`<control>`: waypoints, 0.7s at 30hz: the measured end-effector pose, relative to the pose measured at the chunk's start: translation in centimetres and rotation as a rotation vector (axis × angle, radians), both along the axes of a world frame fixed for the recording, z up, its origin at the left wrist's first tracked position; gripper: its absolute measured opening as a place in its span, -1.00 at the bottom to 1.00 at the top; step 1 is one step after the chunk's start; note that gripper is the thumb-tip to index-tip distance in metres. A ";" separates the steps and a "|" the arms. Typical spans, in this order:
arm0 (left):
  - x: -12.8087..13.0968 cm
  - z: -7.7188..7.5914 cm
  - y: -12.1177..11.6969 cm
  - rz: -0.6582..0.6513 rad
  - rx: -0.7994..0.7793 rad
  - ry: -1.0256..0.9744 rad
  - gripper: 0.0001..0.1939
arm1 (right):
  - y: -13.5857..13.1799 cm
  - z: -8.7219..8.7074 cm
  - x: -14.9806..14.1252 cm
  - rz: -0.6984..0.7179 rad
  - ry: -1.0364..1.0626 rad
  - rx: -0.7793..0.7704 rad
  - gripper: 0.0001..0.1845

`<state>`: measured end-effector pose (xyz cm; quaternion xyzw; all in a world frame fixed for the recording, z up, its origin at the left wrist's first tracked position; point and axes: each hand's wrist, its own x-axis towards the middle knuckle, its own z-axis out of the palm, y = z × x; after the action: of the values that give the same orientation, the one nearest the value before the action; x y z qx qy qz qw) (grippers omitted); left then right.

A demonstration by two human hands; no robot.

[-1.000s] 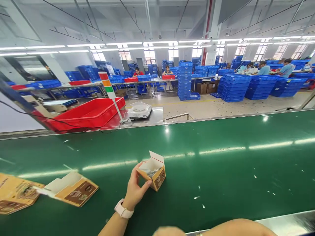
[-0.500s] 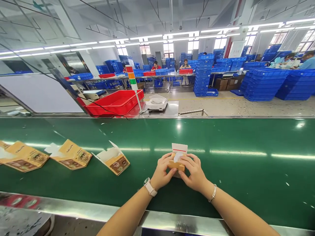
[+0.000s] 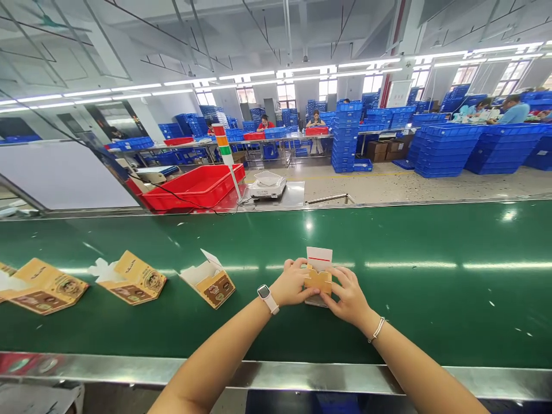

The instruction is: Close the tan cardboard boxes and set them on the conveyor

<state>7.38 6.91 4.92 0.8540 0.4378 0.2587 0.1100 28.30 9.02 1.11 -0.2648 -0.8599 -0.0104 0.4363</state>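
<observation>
- Carton (image 3: 318,282) of yellow printed card stands between both hands on the green conveyor belt (image 3: 431,299), white flap upright, contents hidden
- Left hand (image 3: 293,283) and right hand (image 3: 349,296) grasp its sides
- Other opened cartons (image 3: 209,287) lie on the belt to the left
- Red tote (image 3: 192,188) sits beyond the belt, its inside not visible

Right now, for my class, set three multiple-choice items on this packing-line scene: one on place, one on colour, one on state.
1. Where is the scale? A on the floor; B on a steel table; C in a hand.
2. What colour is the tote beside it? A blue; B green; C red.
3. The carton sits between the left hand and right hand. Its white flap is: A lying flat; B upright; C torn off.

1 B: it stands on the steel top beyond the green conveyor belt.
2 C: the tote shows red.
3 B: the flap rises above the carton.
</observation>
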 end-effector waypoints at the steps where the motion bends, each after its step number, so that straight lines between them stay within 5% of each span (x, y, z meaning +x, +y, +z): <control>1: 0.2 0.3 0.2 -0.008 -0.018 0.015 -0.74 | 0.0 -0.1 0.2 -0.004 0.030 -0.034 -0.81; 7: 2.3 0.8 1.2 0.068 -0.321 -0.064 -0.61 | 0.1 0.0 -0.7 -0.078 0.318 -0.458 -0.58; 12: 5.5 -1.0 1.3 0.339 -0.326 -0.648 -0.82 | 0.5 0.0 -1.1 -0.230 0.705 -0.850 -0.68; 15: 6.6 -1.6 1.4 0.582 -0.333 -0.868 -0.62 | 1.1 0.0 -0.5 -0.294 0.840 -1.119 -0.72; 19: 7.5 -1.2 2.0 0.493 -0.843 -1.074 -0.58 | 1.8 0.2 0.4 -0.189 0.845 -1.328 -0.67; 21: 8.1 -0.9 2.5 0.441 -0.972 -1.084 -0.66 | 2.0 0.4 0.7 -0.162 0.837 -1.374 -0.67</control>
<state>15.52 9.37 3.97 0.3554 0.5476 0.4361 0.6194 28.96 11.01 1.53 -0.5170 -0.4177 0.5889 0.4599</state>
